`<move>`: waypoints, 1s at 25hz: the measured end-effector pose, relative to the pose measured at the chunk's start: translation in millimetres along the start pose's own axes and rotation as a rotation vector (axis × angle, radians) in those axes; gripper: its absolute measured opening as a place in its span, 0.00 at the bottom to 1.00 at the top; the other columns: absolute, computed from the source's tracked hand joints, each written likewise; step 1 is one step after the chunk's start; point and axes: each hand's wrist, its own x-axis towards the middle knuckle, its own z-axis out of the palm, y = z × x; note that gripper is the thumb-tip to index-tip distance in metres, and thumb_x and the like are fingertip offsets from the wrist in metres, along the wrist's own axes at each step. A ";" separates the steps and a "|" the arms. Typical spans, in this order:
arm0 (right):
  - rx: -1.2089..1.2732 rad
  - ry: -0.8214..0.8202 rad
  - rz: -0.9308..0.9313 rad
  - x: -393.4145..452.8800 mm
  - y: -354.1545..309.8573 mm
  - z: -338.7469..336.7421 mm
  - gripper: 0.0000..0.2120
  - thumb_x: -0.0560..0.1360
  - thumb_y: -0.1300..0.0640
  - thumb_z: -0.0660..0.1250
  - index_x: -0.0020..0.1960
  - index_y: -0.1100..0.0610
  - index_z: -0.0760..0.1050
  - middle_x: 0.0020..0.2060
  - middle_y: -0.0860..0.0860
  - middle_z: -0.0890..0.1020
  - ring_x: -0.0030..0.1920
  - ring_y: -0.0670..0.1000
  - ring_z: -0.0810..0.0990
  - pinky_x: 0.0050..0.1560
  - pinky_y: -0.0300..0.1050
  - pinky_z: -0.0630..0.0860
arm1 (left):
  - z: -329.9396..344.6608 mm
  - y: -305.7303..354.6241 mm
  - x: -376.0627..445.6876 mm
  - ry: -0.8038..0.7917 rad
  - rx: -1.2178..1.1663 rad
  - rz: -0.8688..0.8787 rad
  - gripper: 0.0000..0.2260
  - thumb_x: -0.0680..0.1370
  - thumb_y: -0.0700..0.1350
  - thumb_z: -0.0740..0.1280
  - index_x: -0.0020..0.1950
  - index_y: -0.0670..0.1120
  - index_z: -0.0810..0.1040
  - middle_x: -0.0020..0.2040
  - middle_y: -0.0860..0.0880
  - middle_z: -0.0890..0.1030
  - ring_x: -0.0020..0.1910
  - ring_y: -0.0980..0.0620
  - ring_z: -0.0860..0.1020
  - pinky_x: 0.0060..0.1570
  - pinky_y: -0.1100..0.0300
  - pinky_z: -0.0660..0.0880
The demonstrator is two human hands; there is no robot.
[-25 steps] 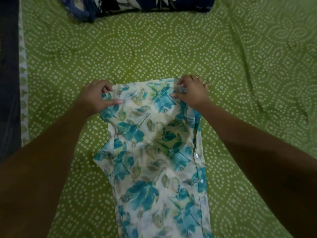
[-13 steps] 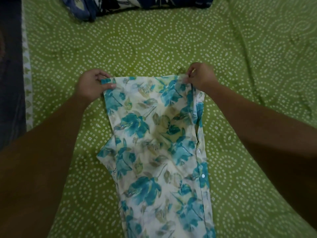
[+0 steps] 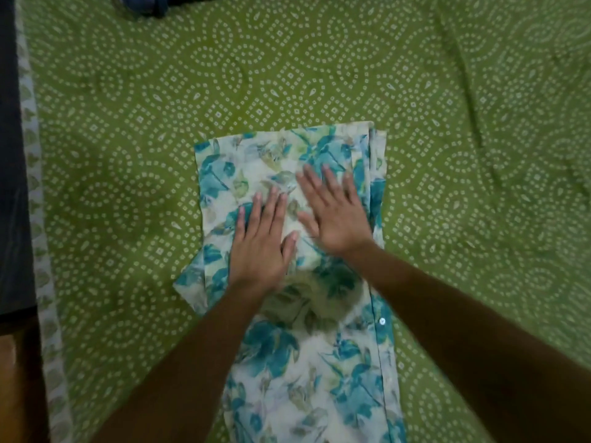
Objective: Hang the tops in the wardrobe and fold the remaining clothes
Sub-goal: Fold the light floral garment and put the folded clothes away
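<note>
Fingers (image 3: 275, 206) on both our hands are out straight and a bit spread, lying flat on the cloth, not pinching anything. Our left hand (image 3: 260, 247) sits palm down near the middle of the floral shirt (image 3: 297, 356), and our right hand (image 3: 332, 212) is just beside it, a little further up and to the right, thumbs almost touching. So two hands, both pressing down on the same garment.

That shirt is white-ish with teal flowers and olive leaves, and it's laid lengthways on the bed, on the green bedsheet (image 3: 128, 187) with the white dotted swirl pattern. The far end of the shirt is squared off with layered edges showing along its right side, and a short bit of fabric sticks out on the left below our left hand. We can count one white button (image 3: 382, 321) along the right edge strip, the rest is too blurry to count.

One dark blue bundle of cloth (image 3: 153, 4) pokes in at the top edge, well apart from the shirt. No writing, brand or label that we can read anywhere
</note>
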 end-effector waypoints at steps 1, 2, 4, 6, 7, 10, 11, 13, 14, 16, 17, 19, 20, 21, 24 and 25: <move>-0.070 0.058 0.100 16.6 28.4 -0.2 0.30 0.81 0.40 0.36 0.78 0.52 0.37 0.78 0.51 0.41 0.77 0.54 0.39 0.74 0.62 0.41 | 2.2 -15.2 19.4 0.005 0.061 -0.037 0.32 0.80 0.64 0.41 0.78 0.48 0.38 0.78 0.49 0.39 0.77 0.48 0.39 0.75 0.45 0.41; -0.108 0.098 0.233 33.5 57.8 -7.6 0.31 0.80 0.38 0.35 0.78 0.52 0.38 0.78 0.51 0.43 0.77 0.55 0.40 0.74 0.62 0.39 | -1.1 -28.4 41.3 0.021 0.100 -0.087 0.35 0.79 0.67 0.40 0.78 0.48 0.38 0.78 0.48 0.38 0.77 0.47 0.39 0.75 0.44 0.40; -0.065 0.073 0.500 56.3 100.0 -34.1 0.32 0.80 0.39 0.36 0.78 0.55 0.42 0.78 0.53 0.46 0.77 0.56 0.42 0.73 0.63 0.37 | -24.0 -44.5 81.3 0.044 0.072 -0.284 0.35 0.79 0.66 0.40 0.78 0.45 0.40 0.79 0.45 0.41 0.77 0.44 0.41 0.74 0.42 0.42; 0.002 0.149 0.560 48.2 93.1 -43.0 0.31 0.81 0.42 0.38 0.78 0.60 0.44 0.78 0.57 0.47 0.77 0.57 0.43 0.74 0.62 0.39 | -36.3 -34.2 89.9 0.099 0.040 -0.378 0.31 0.81 0.59 0.41 0.78 0.41 0.43 0.79 0.43 0.43 0.77 0.42 0.43 0.74 0.41 0.43; 0.058 0.234 0.489 31.2 67.0 -41.7 0.29 0.82 0.46 0.40 0.78 0.61 0.45 0.77 0.58 0.48 0.77 0.58 0.44 0.75 0.60 0.39 | -37.8 -16.3 76.1 0.138 0.034 -0.322 0.29 0.82 0.56 0.42 0.78 0.40 0.43 0.79 0.43 0.44 0.77 0.43 0.43 0.74 0.42 0.41; 0.136 0.247 0.152 -75.5 -21.0 -11.8 0.25 0.82 0.58 0.47 0.77 0.62 0.47 0.77 0.59 0.50 0.77 0.57 0.45 0.76 0.53 0.39 | -6.9 42.9 -41.0 0.114 0.074 -0.015 0.28 0.81 0.51 0.43 0.78 0.40 0.44 0.79 0.44 0.46 0.77 0.45 0.44 0.74 0.46 0.38; 0.108 0.183 0.041 -123.0 -43.4 7.4 0.26 0.82 0.57 0.48 0.77 0.62 0.49 0.77 0.58 0.51 0.77 0.55 0.46 0.76 0.53 0.38 | 14.6 52.7 -96.2 0.087 0.072 0.100 0.28 0.81 0.52 0.44 0.78 0.40 0.45 0.78 0.42 0.50 0.77 0.45 0.45 0.74 0.47 0.38; 0.021 0.045 -0.196 -220.0 -61.1 48.5 0.28 0.80 0.50 0.52 0.77 0.59 0.54 0.76 0.56 0.55 0.77 0.53 0.51 0.75 0.52 0.34 | 56.6 49.8 -215.3 -0.017 0.052 0.361 0.30 0.81 0.57 0.45 0.77 0.40 0.49 0.75 0.42 0.63 0.77 0.45 0.47 0.74 0.48 0.37; -0.036 -0.041 -0.330 -264.6 -60.0 63.8 0.30 0.79 0.47 0.55 0.77 0.58 0.55 0.76 0.55 0.56 0.76 0.54 0.53 0.75 0.52 0.35 | 69.6 41.6 -271.2 -0.111 0.090 0.514 0.32 0.80 0.59 0.49 0.78 0.41 0.51 0.73 0.43 0.67 0.77 0.45 0.51 0.75 0.48 0.38; -0.072 -0.178 -0.629 -326.8 -49.5 79.0 0.33 0.78 0.42 0.56 0.78 0.55 0.54 0.77 0.53 0.57 0.76 0.55 0.53 0.75 0.55 0.41 | 73.0 20.9 -346.2 -0.274 0.116 0.861 0.33 0.77 0.60 0.57 0.77 0.46 0.56 0.74 0.48 0.67 0.75 0.47 0.59 0.75 0.49 0.45; -0.073 -0.191 -0.767 -343.9 -45.5 79.5 0.32 0.79 0.40 0.53 0.78 0.54 0.53 0.77 0.52 0.56 0.77 0.55 0.53 0.75 0.57 0.45 | 72.7 11.3 -366.1 -0.287 0.084 0.998 0.31 0.77 0.60 0.58 0.77 0.48 0.59 0.76 0.50 0.63 0.75 0.49 0.60 0.75 0.50 0.49; -0.105 -0.192 -0.867 -352.0 -45.0 66.5 0.30 0.79 0.39 0.49 0.77 0.51 0.57 0.76 0.50 0.60 0.74 0.57 0.60 0.71 0.61 0.58 | 53.7 1.0 -367.2 -0.214 0.043 0.951 0.25 0.79 0.58 0.56 0.75 0.51 0.62 0.77 0.48 0.60 0.73 0.47 0.63 0.72 0.47 0.55; -0.110 -0.156 -0.809 -342.8 -46.2 57.2 0.28 0.79 0.39 0.49 0.74 0.50 0.62 0.73 0.51 0.66 0.70 0.57 0.66 0.66 0.62 0.65 | 43.3 -3.9 -346.4 -0.096 0.003 0.698 0.23 0.80 0.57 0.54 0.73 0.50 0.64 0.74 0.45 0.64 0.70 0.45 0.67 0.69 0.45 0.59; -0.086 -0.104 -0.695 -325.8 -49.5 48.9 0.25 0.79 0.41 0.49 0.71 0.50 0.66 0.70 0.52 0.70 0.65 0.58 0.73 0.60 0.62 0.71 | 34.8 -8.9 -314.2 0.055 -0.126 0.299 0.23 0.80 0.57 0.53 0.71 0.47 0.67 0.70 0.42 0.70 0.66 0.43 0.72 0.66 0.45 0.63; 0.048 0.021 -0.127 -263.1 -62.8 24.3 0.25 0.82 0.42 0.42 0.60 0.56 0.70 0.57 0.58 0.76 0.51 0.59 0.77 0.50 0.56 0.74 | -9.6 -41.0 -194.1 0.378 -1.071 -0.854 0.21 0.79 0.57 0.62 0.60 0.40 0.75 0.57 0.40 0.79 0.49 0.48 0.77 0.56 0.50 0.76; 0.086 0.034 0.024 -243.1 -66.2 17.3 0.23 0.82 0.43 0.44 0.59 0.57 0.70 0.55 0.57 0.74 0.51 0.58 0.74 0.49 0.54 0.71 | -20.4 -55.7 -159.3 0.337 -1.309 -1.007 0.19 0.77 0.55 0.66 0.55 0.39 0.77 0.55 0.40 0.80 0.43 0.51 0.78 0.50 0.54 0.78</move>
